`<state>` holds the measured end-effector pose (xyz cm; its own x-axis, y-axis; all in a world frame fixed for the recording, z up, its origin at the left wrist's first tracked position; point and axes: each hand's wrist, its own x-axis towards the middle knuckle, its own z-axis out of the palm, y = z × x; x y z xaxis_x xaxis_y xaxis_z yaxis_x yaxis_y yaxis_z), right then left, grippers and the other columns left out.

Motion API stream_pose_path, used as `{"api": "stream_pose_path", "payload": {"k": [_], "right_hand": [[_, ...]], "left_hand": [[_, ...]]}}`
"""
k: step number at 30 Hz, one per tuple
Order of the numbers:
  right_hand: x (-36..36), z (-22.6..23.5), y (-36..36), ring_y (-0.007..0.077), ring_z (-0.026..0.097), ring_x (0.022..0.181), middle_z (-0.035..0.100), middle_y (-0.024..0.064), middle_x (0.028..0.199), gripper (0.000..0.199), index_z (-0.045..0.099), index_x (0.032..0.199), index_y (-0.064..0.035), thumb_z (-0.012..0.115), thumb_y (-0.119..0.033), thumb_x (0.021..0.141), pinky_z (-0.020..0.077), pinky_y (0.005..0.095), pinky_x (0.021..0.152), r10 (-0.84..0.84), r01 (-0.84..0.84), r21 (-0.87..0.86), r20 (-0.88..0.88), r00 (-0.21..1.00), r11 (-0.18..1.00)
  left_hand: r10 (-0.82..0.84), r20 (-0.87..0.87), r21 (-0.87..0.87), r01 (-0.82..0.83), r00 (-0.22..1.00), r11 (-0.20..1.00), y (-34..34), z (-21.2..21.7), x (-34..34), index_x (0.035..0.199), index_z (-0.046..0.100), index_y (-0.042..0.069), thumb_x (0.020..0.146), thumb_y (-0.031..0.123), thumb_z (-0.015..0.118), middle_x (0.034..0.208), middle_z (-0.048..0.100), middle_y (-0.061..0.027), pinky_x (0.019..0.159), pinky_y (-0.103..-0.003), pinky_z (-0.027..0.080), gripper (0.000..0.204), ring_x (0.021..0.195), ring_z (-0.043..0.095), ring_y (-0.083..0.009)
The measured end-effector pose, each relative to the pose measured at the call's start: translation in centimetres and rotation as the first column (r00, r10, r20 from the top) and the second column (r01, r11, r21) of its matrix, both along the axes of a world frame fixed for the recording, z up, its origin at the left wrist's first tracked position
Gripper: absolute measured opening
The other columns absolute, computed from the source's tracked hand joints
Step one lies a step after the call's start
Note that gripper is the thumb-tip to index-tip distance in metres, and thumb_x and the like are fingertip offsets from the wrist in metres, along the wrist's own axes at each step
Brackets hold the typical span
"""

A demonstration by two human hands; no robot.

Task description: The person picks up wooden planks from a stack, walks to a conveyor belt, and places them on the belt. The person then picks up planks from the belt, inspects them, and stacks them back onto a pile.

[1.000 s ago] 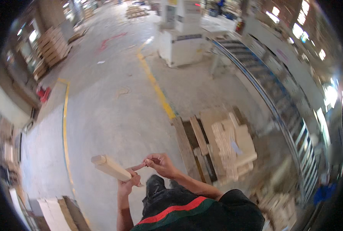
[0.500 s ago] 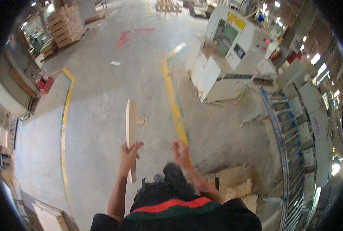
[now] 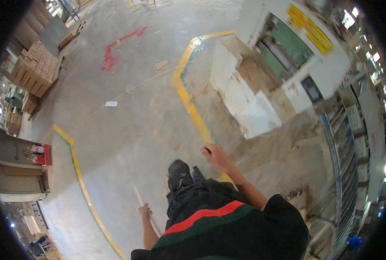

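My left hand (image 3: 145, 210) is low, beside my left leg, with its fingers closed around a pale wooden strip (image 3: 139, 197). The strip slants past the hand, one end toward the floor ahead and the other back beside my clothing; motion blurs it. To the right, my right hand (image 3: 216, 157) is raised over the yellow floor line. Its fingers are curled into a loose fist, and nothing shows in it.
Ahead on the right stands a white machine (image 3: 262, 115); a blue-edged ladder-like rack (image 3: 333, 151) is at the far right. Yellow lines (image 3: 81, 178) run along the concrete floor. Wood stacks (image 3: 37, 69) and a red stand (image 3: 47, 155) line the left. A white slip (image 3: 111, 104) lies ahead.
I have moved forward, and the machine is closer. My left hand has swung down and back with the wooden strip. My right hand has shifted slightly right, still curled.
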<state>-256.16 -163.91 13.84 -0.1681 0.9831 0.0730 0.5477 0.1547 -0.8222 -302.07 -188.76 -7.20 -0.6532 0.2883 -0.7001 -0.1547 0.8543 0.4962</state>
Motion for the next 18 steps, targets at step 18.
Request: {"api": "stream_pose_path", "payload": {"k": [18], "right_hand": [[7.1, -1.6, 81.5, 0.0195, 0.062, 0.065, 0.064, 0.0120, 0.075, 0.022, 0.062, 0.092, -0.0027, 0.067, -0.021, 0.082, 0.0495, 0.0332, 0.063, -0.333, 0.246, -0.323, -0.251, 0.909, 0.914]], "left_hand": [[-0.556, -0.250, 0.403, 0.608, 0.793, 0.685, 117.0, 5.8, 4.1, 0.108, 0.054, -0.002, 0.090, 0.025, 0.057, 0.080, 0.054, -0.0103, 0.048, -0.028, 0.042, 0.033, 0.058, 0.052, -0.0146]]}}
